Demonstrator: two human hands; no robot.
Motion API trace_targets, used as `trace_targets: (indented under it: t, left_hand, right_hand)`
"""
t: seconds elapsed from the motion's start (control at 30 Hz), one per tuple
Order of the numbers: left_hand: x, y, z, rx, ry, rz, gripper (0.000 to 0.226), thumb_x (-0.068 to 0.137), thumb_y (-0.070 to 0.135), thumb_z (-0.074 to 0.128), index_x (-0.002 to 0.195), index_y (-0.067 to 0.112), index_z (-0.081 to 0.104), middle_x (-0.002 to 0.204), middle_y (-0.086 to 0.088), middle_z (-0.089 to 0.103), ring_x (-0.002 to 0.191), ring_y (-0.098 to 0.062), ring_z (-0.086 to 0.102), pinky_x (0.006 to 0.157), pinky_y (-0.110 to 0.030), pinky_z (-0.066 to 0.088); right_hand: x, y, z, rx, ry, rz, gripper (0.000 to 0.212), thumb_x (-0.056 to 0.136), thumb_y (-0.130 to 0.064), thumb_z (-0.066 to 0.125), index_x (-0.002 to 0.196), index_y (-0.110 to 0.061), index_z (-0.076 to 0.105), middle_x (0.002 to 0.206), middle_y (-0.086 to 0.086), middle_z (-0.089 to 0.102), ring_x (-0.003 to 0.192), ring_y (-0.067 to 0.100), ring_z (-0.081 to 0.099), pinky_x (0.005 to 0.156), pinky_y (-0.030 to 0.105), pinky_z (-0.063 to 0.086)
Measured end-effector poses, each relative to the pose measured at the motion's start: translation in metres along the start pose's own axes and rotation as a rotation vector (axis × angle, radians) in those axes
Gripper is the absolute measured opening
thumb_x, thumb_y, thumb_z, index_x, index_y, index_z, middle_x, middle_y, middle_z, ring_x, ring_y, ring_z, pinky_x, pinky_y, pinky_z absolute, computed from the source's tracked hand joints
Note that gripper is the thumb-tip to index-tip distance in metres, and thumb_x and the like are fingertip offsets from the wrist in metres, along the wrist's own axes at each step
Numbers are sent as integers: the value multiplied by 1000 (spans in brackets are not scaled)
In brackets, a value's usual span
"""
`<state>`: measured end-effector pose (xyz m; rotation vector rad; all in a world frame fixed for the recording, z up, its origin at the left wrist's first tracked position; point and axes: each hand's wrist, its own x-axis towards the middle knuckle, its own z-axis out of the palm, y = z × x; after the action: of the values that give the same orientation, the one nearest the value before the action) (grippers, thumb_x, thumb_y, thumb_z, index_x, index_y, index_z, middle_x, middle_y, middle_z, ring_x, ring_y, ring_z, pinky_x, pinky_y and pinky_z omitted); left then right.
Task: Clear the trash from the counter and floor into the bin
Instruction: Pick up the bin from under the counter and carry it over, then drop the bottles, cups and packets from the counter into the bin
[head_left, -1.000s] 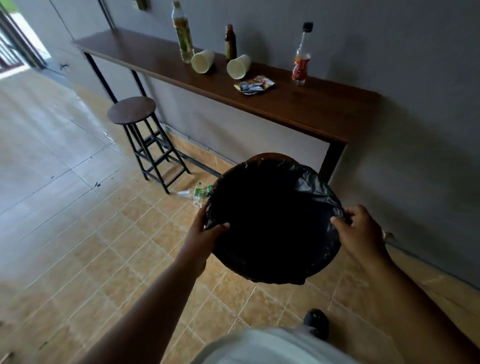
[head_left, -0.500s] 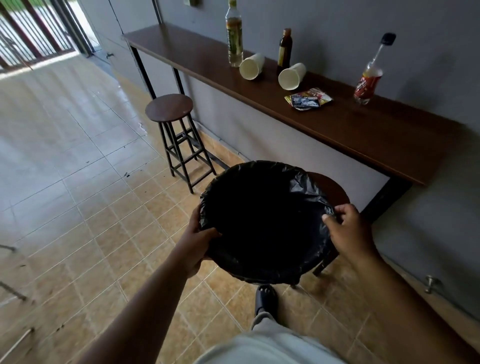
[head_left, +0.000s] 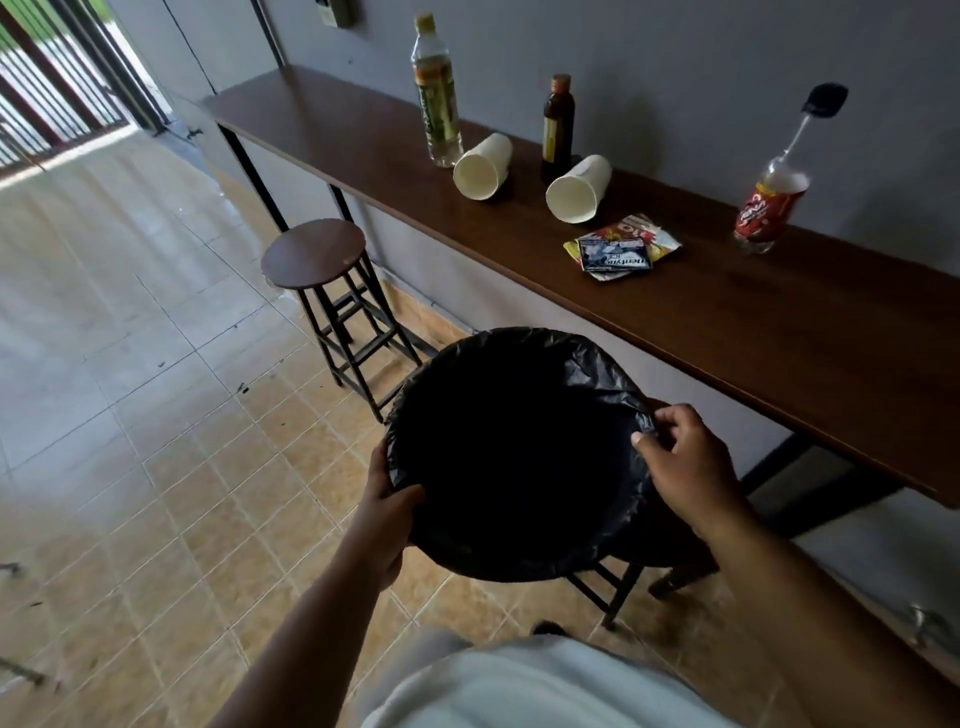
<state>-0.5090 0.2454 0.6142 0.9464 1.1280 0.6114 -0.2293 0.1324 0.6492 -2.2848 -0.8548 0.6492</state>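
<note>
I hold a round bin lined with a black bag (head_left: 511, 447) in front of me, above a stool. My left hand (head_left: 387, 501) grips its near-left rim and my right hand (head_left: 685, 460) grips its right rim. On the brown counter (head_left: 779, 332) lie two tipped paper cups (head_left: 483, 166) (head_left: 577, 189) and a pile of snack wrappers (head_left: 621, 248). A tall clear bottle (head_left: 438, 88), a small dark bottle (head_left: 558, 127) and a red-labelled bottle (head_left: 774, 200) stand there too.
A round wooden stool (head_left: 314, 253) stands on the tiled floor left of the bin. Another stool (head_left: 670, 551) sits under the bin, mostly hidden. A barred doorway (head_left: 57, 88) is at the far left. The grey wall runs behind the counter.
The view has swung and come nearer to the counter, which looks larger now. The bin stays in both hands. The green-labelled trash on the floor seen earlier is out of sight.
</note>
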Motion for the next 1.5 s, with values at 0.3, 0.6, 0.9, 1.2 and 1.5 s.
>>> trace_targets:
  t: [0.3,0.6,0.9,1.2,1.5]
  left_hand:
    - [75,24,-14,38,-56,-23,72,87,-12,48,137,38,38,124,-11,55,100,-33,64,71,-50,60]
    - [125,50,-29,62,-173,-33,73,83,-17,47,128,40,46,123,-4,61,108,-26,63,70,-39,59]
    - [150,68,-44,96,-313,-65,76,82,-19,45,138,32,43,125,-8,63,110,-26,64,73,-37,59]
    - [143,55,-28,73,-246,-81,76,84,-17,48,139,34,40,128,-8,58,114,-30,60,82,-48,57]
    - [137,60,-12,76,-186,-44,74,83,-20,45,125,40,48,118,-6,63,104,-27,64,72,-40,60]
  right_hand:
    - [41,-14,20,-329,112,-68,41,84,-55,53,111,-25,61,101,0,70,92,22,65,77,40,56]
    - [92,-86,23,-377,421,-375,26,85,-19,67,108,-7,66,102,13,68,95,34,62,77,40,52]
    - [164,-118,10,-390,420,-190,47,89,-27,62,132,-11,54,133,16,54,122,35,50,98,41,43]
    - [201,-113,-88,-288,938,-77,36,87,-28,59,119,-13,53,135,15,46,124,35,43,94,42,43]
    - [232,-103,-132,-309,872,-29,65,90,-26,57,148,-21,28,154,15,29,136,37,34,104,44,39]
